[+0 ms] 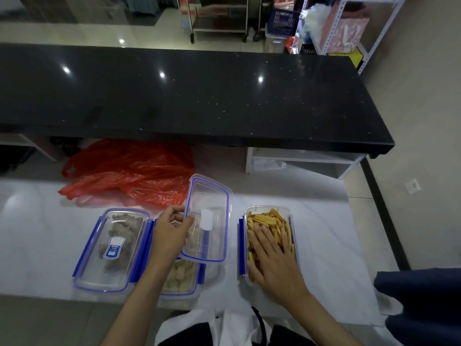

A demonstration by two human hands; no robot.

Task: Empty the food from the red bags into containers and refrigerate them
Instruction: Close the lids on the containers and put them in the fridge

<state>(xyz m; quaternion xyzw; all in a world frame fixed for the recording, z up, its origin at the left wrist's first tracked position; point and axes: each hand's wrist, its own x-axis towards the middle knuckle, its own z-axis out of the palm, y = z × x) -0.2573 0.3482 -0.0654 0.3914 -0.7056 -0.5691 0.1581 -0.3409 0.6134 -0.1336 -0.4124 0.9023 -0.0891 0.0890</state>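
On the white marble-look counter (50, 236) near me, my right hand (273, 254) lies flat, fingers straight, pressing the yellow food sticks (268, 218) inside the open clear plastic container (289, 213) at right. My left hand (172, 232) pinches the edge of a clear rectangular lid with blue seal (208, 219), holding it tilted over the middle container of pale pieces (178, 278). At left sits a lidded container with blue clips (112, 248) holding brown food. Farther back, a crumpled red plastic bag (129, 173) lies under the black stone shelf (187, 96).
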